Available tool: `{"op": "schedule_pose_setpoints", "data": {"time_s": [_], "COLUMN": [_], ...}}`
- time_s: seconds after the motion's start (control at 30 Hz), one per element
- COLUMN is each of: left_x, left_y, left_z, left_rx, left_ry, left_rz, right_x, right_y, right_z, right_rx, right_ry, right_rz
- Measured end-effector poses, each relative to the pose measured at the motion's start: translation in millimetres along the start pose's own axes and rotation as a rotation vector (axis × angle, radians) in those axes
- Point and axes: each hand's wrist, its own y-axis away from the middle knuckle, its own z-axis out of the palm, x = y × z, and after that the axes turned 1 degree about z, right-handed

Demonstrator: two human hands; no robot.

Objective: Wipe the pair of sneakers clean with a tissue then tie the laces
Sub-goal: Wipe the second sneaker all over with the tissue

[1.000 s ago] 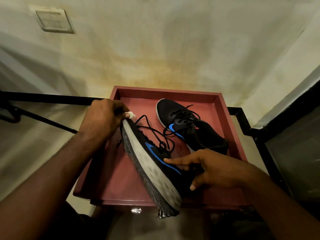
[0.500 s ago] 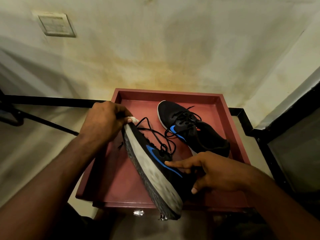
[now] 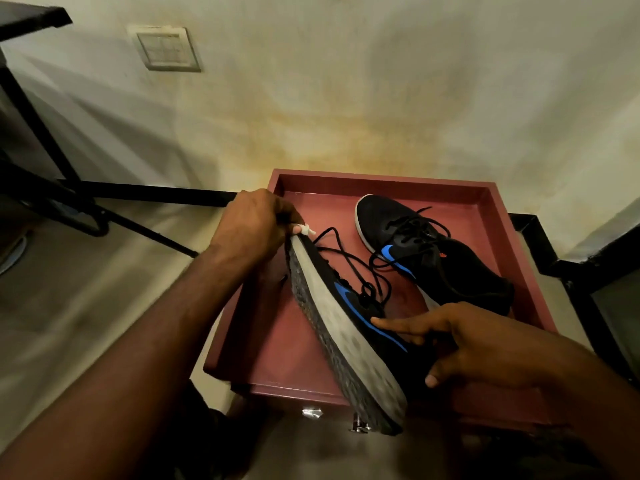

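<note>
**Wiping under way on the first shoe; laces not yet tied**

You are mid-wipe. Your left hand (image 3: 254, 225), just left of centre frame, is curled around a small wad of white tissue (image 3: 307, 230), of which only a tip shows past your fingers, and it presses that wad against the toe end of the black fabric sneaker with a blue swoosh and pale grey foam sole (image 3: 349, 327). Your right hand (image 3: 485, 344), lower right, steadies the same shoe near its heel: forefinger stretched along the side, thumb tucked beneath, so it grips the shoe tilted on edge above the red square wooden tray (image 3: 381, 178).

The sole looks dull and mottled along most of its length, so I judge that much wiping is left here. The second black sneaker (image 3: 433, 258) lies flat in the tray's upper right, untouched by either hand; whether it is already clean cannot be told. Both shoes' black laces (image 3: 349, 261) trail loose, so all the tying remains.
</note>
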Motion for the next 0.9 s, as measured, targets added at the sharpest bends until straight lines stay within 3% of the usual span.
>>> {"op": "schedule_pose_setpoints", "data": {"time_s": [0.13,0.27,0.4,0.5,0.6,0.7,0.8,0.9], "left_x": [2,2,-3,-6,-8,-8,-12,-17], "left_y": [22,35,26,21,20,21,22,21], "left_z": [-18,-22,-7,-2,-2,1,2,5], "left_rx": [-0.134,-0.32,-0.083,0.031,0.028,-0.045,-0.104,-0.099], "left_ry": [-0.038,0.157,0.178,0.109,0.141,0.072,0.081,0.243], "left_rz": [0.103,0.17,0.05,-0.022,-0.055,-0.055,-0.082,-0.117], "right_x": [-5,-6,-2,-1,-7,-12,-16,-25], "right_y": [0,-1,-3,0,2,1,-1,1], "right_z": [0,-1,0,0,6,20,32,41], "right_rx": [-0.017,-0.028,0.03,0.203,0.371,0.4,0.408,0.442], "right_ry": [-0.01,-0.056,0.011,0.056,0.069,0.079,0.274,0.445], "right_rz": [-0.033,-0.042,-0.025,-0.073,-0.244,-0.365,-0.419,-0.51]}}
